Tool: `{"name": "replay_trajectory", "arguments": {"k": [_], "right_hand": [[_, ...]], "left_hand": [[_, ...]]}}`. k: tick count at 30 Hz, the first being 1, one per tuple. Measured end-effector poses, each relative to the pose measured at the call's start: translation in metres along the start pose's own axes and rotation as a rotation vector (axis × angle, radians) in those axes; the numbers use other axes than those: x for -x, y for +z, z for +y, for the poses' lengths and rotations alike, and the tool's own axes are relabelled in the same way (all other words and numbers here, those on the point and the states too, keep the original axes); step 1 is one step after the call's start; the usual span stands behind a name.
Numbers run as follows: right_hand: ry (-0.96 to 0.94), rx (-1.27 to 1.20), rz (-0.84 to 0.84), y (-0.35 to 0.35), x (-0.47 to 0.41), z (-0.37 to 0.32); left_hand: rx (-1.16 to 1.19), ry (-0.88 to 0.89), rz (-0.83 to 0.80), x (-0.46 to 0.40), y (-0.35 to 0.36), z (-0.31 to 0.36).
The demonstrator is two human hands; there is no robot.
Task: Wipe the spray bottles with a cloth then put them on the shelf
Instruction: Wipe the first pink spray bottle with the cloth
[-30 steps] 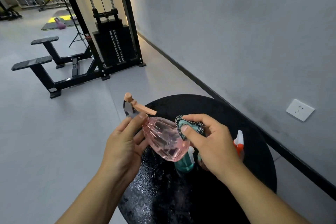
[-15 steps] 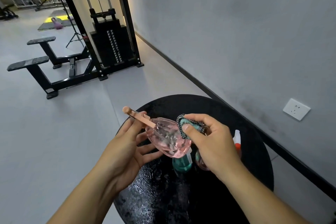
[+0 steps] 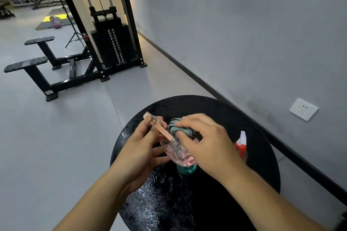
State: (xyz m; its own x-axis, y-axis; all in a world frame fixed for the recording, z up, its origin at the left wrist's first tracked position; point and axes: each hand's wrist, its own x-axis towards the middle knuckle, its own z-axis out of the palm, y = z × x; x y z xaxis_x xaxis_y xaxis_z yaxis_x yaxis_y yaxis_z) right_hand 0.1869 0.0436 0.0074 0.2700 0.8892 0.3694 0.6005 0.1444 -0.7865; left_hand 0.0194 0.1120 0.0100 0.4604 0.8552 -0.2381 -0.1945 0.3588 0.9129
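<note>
At the far left a black weight bench stands on the grey floor, with a purple kettlebell on a mat behind it; beside it rises a black cable machine with its weight stack, set against the grey wall.

Nearer, over the left part of a round black table, the left hand holds the pink spray bottle from the left; its fingers are loosely curled about the bottle's neck and the peach-coloured trigger head, which juts up and to the left past the fingertips; the lower fingers lie straighter beneath the clear pink body; the bottle is tilted, held above the tabletop and not resting on it.

The right hand comes in from the right and grips a bunched teal and black-and-white cloth, pressing it against the upper part of the pink bottle; thumb and fingers are curled round the wad.

Under the pink bottle a teal spray bottle stands on the table, mostly hidden; just right of the right hand a spray bottle with a white and red head stands on the table too; on the wall at the far right sits a white wall socket.
</note>
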Motion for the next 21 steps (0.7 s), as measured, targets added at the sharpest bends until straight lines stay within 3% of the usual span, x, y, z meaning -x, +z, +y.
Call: {"name": "replay_trajectory", "arguments": {"k": [5, 10, 16, 21], "right_hand": [[0.142, 0.026, -0.019, -0.008, -0.001, 0.007], [0.039, 0.001, -0.053, -0.004, 0.001, -0.003], [0.116, 0.0, -0.023, -0.008, 0.0, -0.001], [-0.01, -0.023, 0.009, -0.005, -0.001, -0.009]], "left_hand": [[-0.061, 0.023, 0.011, 0.0, -0.005, 0.0], [-0.064, 0.024, 0.004, 0.002, 0.004, -0.003], [-0.041, 0.06, 0.043, 0.001, 0.002, 0.001], [-0.021, 0.082, 0.013, 0.001, 0.003, 0.004]]}}
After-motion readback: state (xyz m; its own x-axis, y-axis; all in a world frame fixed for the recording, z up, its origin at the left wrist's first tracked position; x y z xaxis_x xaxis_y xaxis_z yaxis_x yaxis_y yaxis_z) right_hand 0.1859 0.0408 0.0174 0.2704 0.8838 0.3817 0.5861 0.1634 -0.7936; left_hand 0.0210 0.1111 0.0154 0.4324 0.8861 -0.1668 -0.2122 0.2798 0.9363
